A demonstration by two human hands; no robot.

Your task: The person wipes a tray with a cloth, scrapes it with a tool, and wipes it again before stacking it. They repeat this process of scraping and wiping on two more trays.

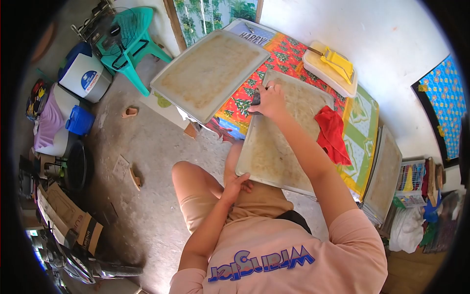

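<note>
My left hand grips the near left corner of a stained, flat tray, with the thumb on top and the fingers at its edge. Higher up, my right hand is closed on a small dark object at the tray's far left edge; what exactly it is cannot be made out. A crumpled red cloth lies on the tray's right side. Another stained tray rests to the upper left, partly on the table.
A patterned cloth covers the table. At its back right stands a white container with a yellow tool on top. Stacked trays lean at the right. A green chair holding a fan stands at the upper left.
</note>
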